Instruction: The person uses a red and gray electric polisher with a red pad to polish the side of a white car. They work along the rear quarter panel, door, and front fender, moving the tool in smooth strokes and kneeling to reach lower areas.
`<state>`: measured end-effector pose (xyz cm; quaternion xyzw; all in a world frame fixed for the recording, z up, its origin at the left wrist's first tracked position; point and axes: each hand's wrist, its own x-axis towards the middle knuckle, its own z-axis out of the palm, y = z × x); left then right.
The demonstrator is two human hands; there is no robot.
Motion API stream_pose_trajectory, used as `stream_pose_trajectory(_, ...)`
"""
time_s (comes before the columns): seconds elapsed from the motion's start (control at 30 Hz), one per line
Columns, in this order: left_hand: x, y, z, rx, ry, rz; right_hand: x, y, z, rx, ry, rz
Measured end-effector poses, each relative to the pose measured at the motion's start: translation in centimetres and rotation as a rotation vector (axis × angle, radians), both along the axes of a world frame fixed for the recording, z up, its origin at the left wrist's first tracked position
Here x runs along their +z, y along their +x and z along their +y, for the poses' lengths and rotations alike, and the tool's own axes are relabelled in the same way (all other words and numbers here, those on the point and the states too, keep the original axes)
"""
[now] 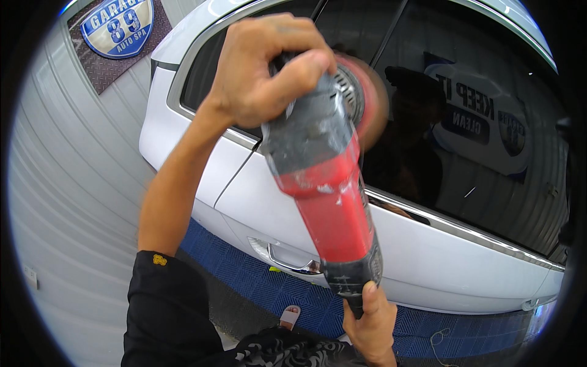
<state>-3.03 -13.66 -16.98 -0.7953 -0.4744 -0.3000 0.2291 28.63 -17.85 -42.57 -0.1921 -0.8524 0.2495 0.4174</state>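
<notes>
A red and black car polisher [333, 211] runs from the lower middle up to the car's side window. Its round pad [373, 101] is blurred at the rim and lies against or close to the dark glass [471, 122]; contact cannot be made out. My left hand [269, 70] is wrapped over the polisher's head, thumb along its near side. Lower down, my right hand [373, 321] grips the tail of the handle, its thumb on top. Beneath the tool is the white car's door [440, 251], with a chrome door handle [293, 260] left of the polisher's body.
A corrugated light wall [73, 202] rises on the left, bearing a blue and white shield sign [119, 27]. Blue floor tiles [312, 304] run below the car, with a thin cord [441, 345] at the lower right. My sandalled foot [290, 316] shows near the bottom.
</notes>
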Motion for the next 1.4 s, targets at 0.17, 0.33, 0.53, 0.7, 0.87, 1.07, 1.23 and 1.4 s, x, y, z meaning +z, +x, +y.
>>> stream_pose_trajectory(0.17,0.3,0.1,0.1,-0.016,0.024,0.018,-0.2,0.4,0.1,-0.021,0.001,-0.097)
stream_pose_trajectory(0.33,2.2,-0.3,1.9,-0.087,-0.028,-0.107,0.6,0.0,1.6,-0.027,0.016,-0.051)
stream_pose_trajectory(0.53,1.4,0.1,1.2,-0.124,0.100,0.041,0.6,-0.2,0.7,-0.027,0.018,-0.057)
stream_pose_trajectory(0.7,2.7,0.2,2.1,-0.156,0.023,-0.036,0.3,0.0,2.0,-0.024,0.000,-0.021)
stream_pose_trajectory(0.87,1.7,0.5,0.9,-0.029,0.013,0.017,0.4,0.0,1.2,-0.006,0.006,0.029)
stream_pose_trajectory(1.07,2.3,-0.3,2.4,-0.205,0.125,0.001,1.5,-0.1,1.5,-0.056,0.032,-0.091)
stream_pose_trajectory(1.23,6.2,-0.4,5.8,-0.264,0.083,-0.142,4.3,-1.3,4.9,-0.133,0.043,0.112)
stream_pose_trajectory(1.4,9.1,2.3,7.7,-0.147,0.282,-0.116,7.7,0.0,6.4,-0.212,0.081,0.126)
